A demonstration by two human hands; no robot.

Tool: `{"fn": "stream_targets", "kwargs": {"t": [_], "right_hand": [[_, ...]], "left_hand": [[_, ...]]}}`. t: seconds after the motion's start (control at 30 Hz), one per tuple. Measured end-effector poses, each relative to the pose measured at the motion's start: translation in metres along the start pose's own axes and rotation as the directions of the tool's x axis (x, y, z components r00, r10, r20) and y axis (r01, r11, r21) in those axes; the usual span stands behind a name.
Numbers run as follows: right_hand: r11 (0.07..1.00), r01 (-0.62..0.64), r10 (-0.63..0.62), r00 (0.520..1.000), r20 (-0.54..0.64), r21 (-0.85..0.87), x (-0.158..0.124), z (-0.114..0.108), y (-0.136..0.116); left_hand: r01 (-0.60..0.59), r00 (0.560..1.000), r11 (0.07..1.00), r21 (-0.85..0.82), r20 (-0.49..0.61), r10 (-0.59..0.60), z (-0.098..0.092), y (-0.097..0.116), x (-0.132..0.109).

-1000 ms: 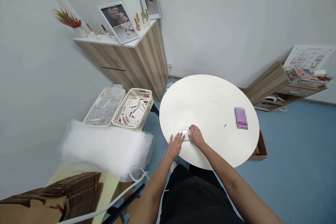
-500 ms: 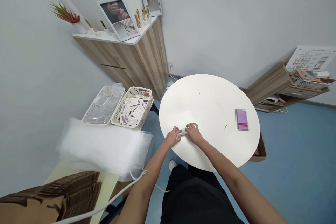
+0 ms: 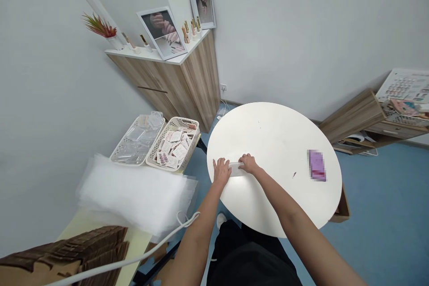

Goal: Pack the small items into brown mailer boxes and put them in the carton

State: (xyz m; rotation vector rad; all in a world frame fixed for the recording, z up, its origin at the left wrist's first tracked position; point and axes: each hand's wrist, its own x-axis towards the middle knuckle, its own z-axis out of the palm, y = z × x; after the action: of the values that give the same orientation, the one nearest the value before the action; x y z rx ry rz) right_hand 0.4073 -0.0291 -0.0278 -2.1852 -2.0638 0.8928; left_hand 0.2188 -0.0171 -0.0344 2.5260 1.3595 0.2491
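Turns packet [image 3: 236, 170] flatter, likely adjusting; pinches it with right hand [image 3: 248, 163], cannot tell grip of left hand [image 3: 221, 171]; next needs steadying.

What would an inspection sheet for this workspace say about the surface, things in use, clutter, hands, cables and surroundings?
Surface: white round table, with a small dark spot toward its right side.
Things in use: flat, pale item between the hands; details too small to tell.
Clutter: pixelated purple item at the table's right.
Hands: left hand at the pale item's left end, right hand at its right.
Cables: white cable, lower left.
Surroundings: wood-grain cabinet; brown cardboard stack.
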Motion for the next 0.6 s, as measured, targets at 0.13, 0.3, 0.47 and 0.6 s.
{"fn": "stream_targets", "kwargs": {"t": [0.13,0.3,0.47,0.6], "right_hand": [[0.998,-0.042,0.048,0.993,0.109,-0.057,0.010,-0.002,0.004],[0.993,-0.001,0.003,1.000,0.020,-0.118,-0.007,0.006,0.000],[0.971,0.161,-0.195,0.961,-0.197,-0.179,-0.045,0.023,0.002],[0.958,0.255,-0.277,0.943,-0.187,-0.134,-0.079,0.036,0.018]], "left_hand": [[-0.233,0.971,0.969,0.079,0.075,0.227,0.009,0.000,-0.008],[-0.247,0.953,0.968,0.052,0.194,0.233,0.022,-0.001,-0.016],[-0.267,0.947,0.964,-0.007,0.182,0.264,0.028,0.003,-0.013],[-0.255,0.950,0.959,-0.122,0.153,0.272,0.034,0.015,-0.020]]}}
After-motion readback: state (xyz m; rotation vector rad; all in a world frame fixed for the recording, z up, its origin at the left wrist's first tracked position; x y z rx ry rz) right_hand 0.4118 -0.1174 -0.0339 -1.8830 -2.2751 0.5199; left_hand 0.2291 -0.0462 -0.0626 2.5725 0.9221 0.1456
